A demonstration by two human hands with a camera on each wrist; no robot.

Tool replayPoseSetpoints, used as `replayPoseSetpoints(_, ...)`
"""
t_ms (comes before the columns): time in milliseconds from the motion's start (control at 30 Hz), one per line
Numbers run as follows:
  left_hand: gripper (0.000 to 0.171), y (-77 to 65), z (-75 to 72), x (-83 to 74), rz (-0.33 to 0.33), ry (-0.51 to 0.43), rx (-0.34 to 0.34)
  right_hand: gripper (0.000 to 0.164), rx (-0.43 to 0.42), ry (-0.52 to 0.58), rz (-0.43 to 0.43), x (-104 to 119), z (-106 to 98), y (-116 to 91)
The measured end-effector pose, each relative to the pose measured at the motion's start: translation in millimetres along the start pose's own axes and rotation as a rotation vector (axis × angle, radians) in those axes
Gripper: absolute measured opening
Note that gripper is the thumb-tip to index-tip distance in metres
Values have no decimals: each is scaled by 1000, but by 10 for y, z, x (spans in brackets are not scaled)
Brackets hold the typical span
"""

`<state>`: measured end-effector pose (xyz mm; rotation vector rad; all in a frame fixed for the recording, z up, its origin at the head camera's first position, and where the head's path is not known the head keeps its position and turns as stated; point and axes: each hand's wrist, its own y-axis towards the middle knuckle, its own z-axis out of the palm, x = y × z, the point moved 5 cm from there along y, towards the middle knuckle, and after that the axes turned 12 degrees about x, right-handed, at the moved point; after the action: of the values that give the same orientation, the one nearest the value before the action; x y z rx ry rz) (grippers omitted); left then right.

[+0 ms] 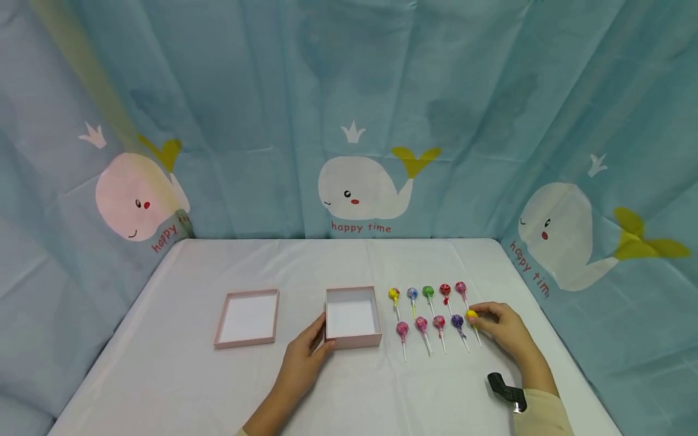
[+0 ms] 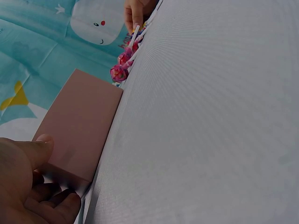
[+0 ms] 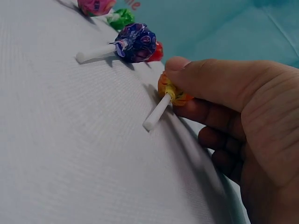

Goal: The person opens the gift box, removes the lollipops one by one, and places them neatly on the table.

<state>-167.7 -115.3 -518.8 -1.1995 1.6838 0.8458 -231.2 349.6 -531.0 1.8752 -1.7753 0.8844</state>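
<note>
Between thumb and fingers, my right hand [image 1: 506, 330] pinches the yellow head of a lollipop [image 3: 169, 89] at the right end of the front row. Its white stick points toward me. My left hand [image 1: 303, 358] grips the near left corner of a pink box [image 1: 354, 343], thumb on the front wall and fingers along the left side. The box stands open with a bare white inside. Beside the held lollipop lies a purple lollipop [image 3: 135, 43]. Several more lollipops, among them a green lollipop [image 1: 428, 292] and a blue lollipop [image 1: 412, 293], lie in two rows right of the box.
A shallow pink lid [image 1: 246, 345] lies left of the box, its white inside facing up. The white-covered table [image 1: 163, 375] is bordered by blue curtains [image 1: 262, 200] printed with whales. A black strap piece [image 1: 507, 390] sticks out from my right wrist.
</note>
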Motion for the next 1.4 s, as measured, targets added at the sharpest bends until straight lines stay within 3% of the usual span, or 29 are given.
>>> replayPoseSetpoints(467, 71, 7, -6, 18, -1, 2, -3, 36, -3, -20, -40, 37, -4, 7)
replayPoseSetpoints(900, 70, -10, -34, 12, -17, -6, -3, 45, 7, 1, -25, 72, 4, 38)
replayPoseSetpoints(1233, 71, 11, -42, 20, -20, -7, -5, 48, -45, 15, -40, 59, -22, 25)
replayPoseSetpoints(1400, 72, 29, -29, 7, 9, -5, -8, 43, -97, -19, -44, 80, -51, 0)
